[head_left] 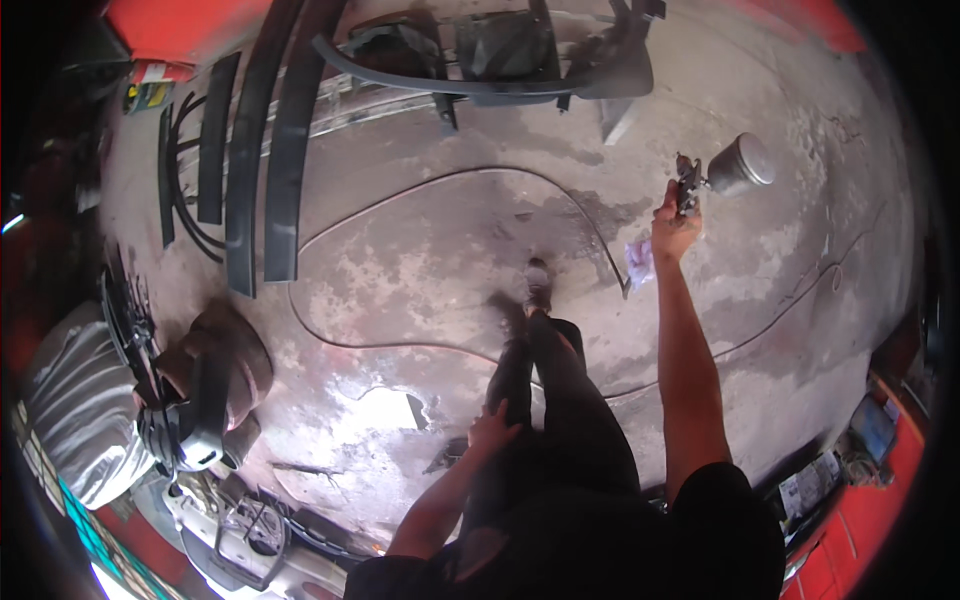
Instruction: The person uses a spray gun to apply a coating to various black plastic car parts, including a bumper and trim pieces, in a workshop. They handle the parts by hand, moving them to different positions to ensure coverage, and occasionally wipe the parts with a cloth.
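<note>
At the end of the outstretched right arm: a dark metal spray gun [688, 188], held above the floor in the upper right of the view, its dull silver-grey round cup [741, 165] tilted out to the right.
Right hand: the right hand [676, 230] grips the gun by its handle, the fingers curled around it.
Left hand: the left hand [492, 430] lies over or just above the left leg of the black trousers [600, 425]; its visible fingers are loosely spread, and I cannot tell whether they touch the fabric.
Cloth: a crumpled pale-lilac cloth [640, 262] shows just beside the right wrist; whether it lies on the floor or hangs from the hand is unclear.
Hose: a thin dark hose [425, 346] runs in wide curves across the floor and passes by the legs; no join to the gun can be made out.
Floor: stained grey concrete [430, 240], with a bright patch of light [380, 408] left of the legs.
Upper left: long flat black strips [297, 170] side by side.
Top: a curved black plastic bumper-like part [480, 90].
Left edge: a rusty-brown round drum-like object [252, 350] near a wrinkled silver sheet [85, 400].
</note>
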Available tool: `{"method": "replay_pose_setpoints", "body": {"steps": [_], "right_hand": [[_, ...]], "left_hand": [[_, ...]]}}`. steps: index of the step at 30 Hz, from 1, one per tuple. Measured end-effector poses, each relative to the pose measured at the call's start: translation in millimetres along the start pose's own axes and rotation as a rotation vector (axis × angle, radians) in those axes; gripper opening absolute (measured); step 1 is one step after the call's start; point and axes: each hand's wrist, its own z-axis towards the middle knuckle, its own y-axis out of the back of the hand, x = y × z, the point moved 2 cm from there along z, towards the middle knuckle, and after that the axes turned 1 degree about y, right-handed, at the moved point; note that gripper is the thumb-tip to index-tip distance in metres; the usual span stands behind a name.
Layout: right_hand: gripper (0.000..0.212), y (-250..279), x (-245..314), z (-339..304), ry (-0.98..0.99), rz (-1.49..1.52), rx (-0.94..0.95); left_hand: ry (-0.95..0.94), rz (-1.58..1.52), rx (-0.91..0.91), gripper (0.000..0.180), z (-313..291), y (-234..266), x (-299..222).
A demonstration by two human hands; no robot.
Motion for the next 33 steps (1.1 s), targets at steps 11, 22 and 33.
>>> {"method": "replay_pose_setpoints", "body": {"steps": [11, 22, 33], "right_hand": [[0.021, -147, 230, -167, 0.068, 0.535, 0.504], [0.039, -154, 138, -211, -0.001, -0.185, -0.126], [0.018, -422, 439, -259, -0.159, 0.317, 0.02]], "left_hand": [[0.058, -0.148, -0.211, 0.083, -47, 73, 85], [0.037, 0.052, -0.3, 0.089, -3, 155, 301], [0.039, -0.065, -0.142, 0.079, -3, 280, 434]]}}
